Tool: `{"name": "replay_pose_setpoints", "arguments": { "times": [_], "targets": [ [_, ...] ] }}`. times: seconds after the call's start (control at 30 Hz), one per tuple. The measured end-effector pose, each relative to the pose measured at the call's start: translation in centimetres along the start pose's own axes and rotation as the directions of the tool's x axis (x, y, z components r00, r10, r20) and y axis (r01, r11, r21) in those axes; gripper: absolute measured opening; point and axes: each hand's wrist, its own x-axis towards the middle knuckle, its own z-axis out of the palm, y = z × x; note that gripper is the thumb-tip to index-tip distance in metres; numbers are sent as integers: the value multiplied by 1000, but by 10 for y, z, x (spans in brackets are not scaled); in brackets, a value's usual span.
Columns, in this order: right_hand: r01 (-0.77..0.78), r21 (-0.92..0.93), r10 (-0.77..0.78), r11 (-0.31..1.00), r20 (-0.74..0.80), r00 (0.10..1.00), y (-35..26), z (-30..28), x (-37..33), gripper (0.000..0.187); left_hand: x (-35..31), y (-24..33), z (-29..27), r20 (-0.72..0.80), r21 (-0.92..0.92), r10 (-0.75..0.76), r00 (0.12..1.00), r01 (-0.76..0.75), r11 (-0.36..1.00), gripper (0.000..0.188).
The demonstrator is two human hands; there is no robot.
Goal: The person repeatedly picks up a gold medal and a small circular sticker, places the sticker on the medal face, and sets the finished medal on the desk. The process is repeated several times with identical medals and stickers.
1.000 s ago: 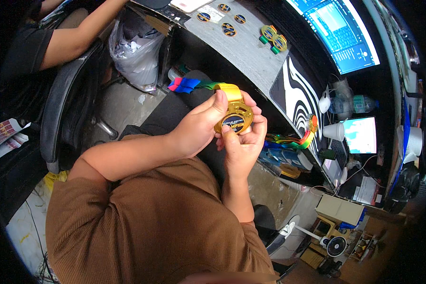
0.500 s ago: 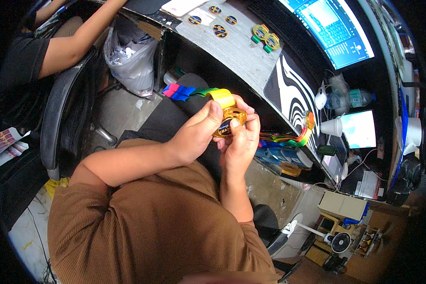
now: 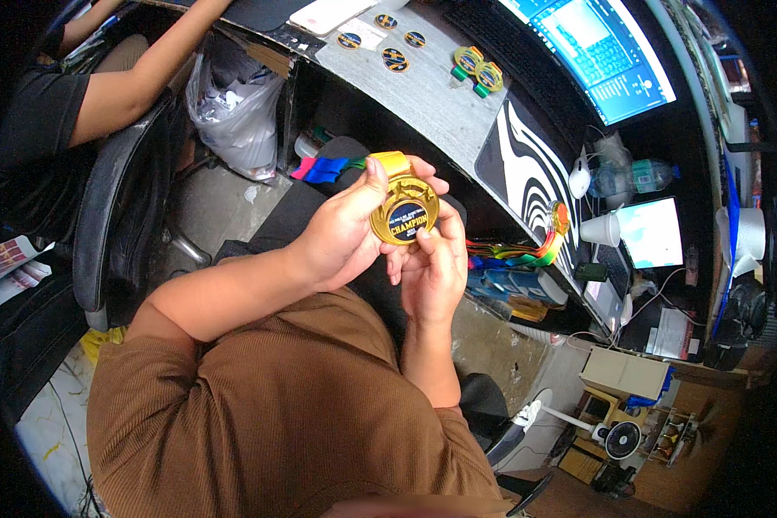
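Observation:
A round gold medal with a dark blue printed disc at its centre faces up above my lap. My left hand grips it along the left and top, thumb at the ribbon loop and fingers passing behind. From the loop a multicoloured ribbon, yellow through green and blue to pink, trails left. My right hand holds the lower right rim, its thumb tip on the disc's lower edge and its other fingers bent near the underside.
On the grey desk lie several dark round stickers and two gold medals. More ribboned medals hang over the edge by a patterned mat. A person's arm and a plastic bag are at left.
The medal has shifted slightly left and tilted flatter toward view. My right thumb has slid from the disc's middle to its lower edge, uncovering the print.

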Motion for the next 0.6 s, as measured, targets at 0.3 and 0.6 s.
{"name": "replay_pose_setpoints", "arguments": {
  "times": [0.3,0.6],
  "targets": [
    [9,-95,-10,995,-12,1000,3,-2,-2,36,-2,-4,3,-22,82,44,999,-42,996,54],
    [66,-74,-70,995,-59,996,7,0,-2,24,-13,-10,9,66,339,105,992,-122,933,59]
  ]
}}
